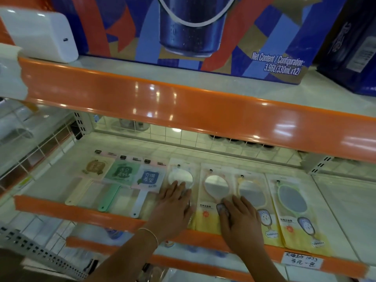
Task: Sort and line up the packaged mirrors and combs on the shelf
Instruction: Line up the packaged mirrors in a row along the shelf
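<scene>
Shelf (50, 184): three handled packs, beige (95, 168), green (122, 173), blue (149, 178), side by side. Then four bagged oval mirrors in row. Left hand (173, 202) flat, fingers straight, on first mirror pack (181, 174); right hand (238, 216) flat across second (215, 184) and third (252, 194). Green-rimmed fourth (293, 200) untouched.

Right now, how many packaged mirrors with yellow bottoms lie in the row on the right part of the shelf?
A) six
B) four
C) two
B: four packaged mirrors lie side by side, with the left hand and right hand resting flat on them.
</scene>
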